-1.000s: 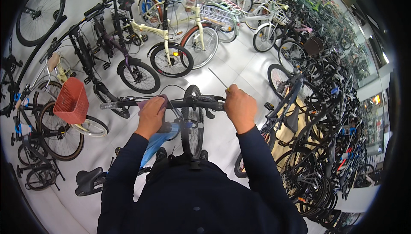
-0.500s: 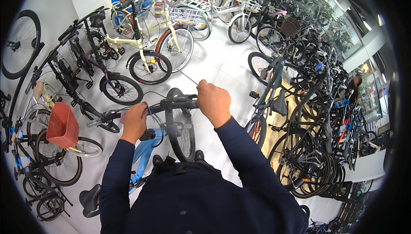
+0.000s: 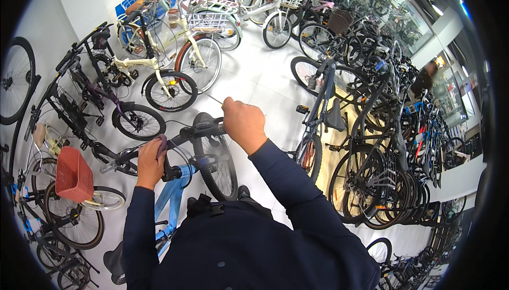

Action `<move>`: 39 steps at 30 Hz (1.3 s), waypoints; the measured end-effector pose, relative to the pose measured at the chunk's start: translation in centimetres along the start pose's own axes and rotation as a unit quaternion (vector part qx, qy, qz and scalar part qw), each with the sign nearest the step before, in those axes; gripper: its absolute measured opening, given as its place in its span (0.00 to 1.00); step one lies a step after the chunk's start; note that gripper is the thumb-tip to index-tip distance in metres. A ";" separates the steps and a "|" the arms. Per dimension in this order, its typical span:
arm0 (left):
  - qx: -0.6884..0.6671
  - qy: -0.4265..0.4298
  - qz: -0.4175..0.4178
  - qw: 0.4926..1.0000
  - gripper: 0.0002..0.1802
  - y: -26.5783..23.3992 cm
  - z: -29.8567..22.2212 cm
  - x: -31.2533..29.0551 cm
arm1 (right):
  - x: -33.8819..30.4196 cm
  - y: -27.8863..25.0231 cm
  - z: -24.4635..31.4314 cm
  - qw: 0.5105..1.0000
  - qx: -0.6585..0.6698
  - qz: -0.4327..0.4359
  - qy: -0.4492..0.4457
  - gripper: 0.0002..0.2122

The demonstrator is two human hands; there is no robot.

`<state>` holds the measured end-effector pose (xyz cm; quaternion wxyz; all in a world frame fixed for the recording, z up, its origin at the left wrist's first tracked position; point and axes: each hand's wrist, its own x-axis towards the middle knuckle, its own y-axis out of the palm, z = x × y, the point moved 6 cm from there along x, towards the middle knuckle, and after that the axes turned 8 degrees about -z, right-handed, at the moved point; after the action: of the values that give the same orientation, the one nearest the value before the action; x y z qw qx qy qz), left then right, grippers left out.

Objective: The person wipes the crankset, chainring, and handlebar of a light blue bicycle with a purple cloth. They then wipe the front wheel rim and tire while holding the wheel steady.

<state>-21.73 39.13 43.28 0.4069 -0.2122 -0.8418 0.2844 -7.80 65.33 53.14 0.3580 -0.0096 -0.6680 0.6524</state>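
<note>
Below me stands a blue bicycle (image 3: 168, 197), its dark handlebar (image 3: 183, 134) slanting up to the right and its knobby front wheel (image 3: 216, 170) turned at an angle. My right hand (image 3: 245, 124) is closed around the bar's right end. A thin dark rod or cable (image 3: 213, 99) sticks out from that fist toward the upper left; its other end is unclear. My left hand (image 3: 151, 163) is closed on a purple cloth (image 3: 162, 144) at the left part of the handlebar. The black saddle (image 3: 113, 264) is partly hidden by my left sleeve.
A cream folding bicycle (image 3: 132, 63) and other bicycles line the left wall, one with a red basket (image 3: 74, 173). A dark bicycle (image 3: 327, 93) stands close on the right, before dense rows of bicycles (image 3: 371, 184). A person (image 3: 424, 80) is at the far right.
My left hand has moved left and slightly down along the handlebar with the purple cloth. The bar slants more steeply. My view has shifted, and my right hand stays at the bar's right end.
</note>
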 end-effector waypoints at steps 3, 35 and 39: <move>0.001 0.003 -0.030 1.000 0.17 0.0 0.2 -0.3 | 0.0 0.2 0.2 1.000 -0.002 0.000 -0.006 0.03; -0.041 -0.124 -0.049 0.990 0.14 1.0 4.2 -1.6 | -0.1 -0.1 0.5 1.000 -0.001 -0.023 -0.008 0.03; -0.029 -0.232 -0.055 0.971 0.14 0.7 9.2 -3.1 | -0.1 -0.1 0.3 1.000 -0.001 -0.030 -0.008 0.03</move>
<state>-27.28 34.98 36.39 0.2092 -0.1054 -0.9315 0.2784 -7.82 64.95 53.19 0.3720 0.0151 -0.6711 0.6411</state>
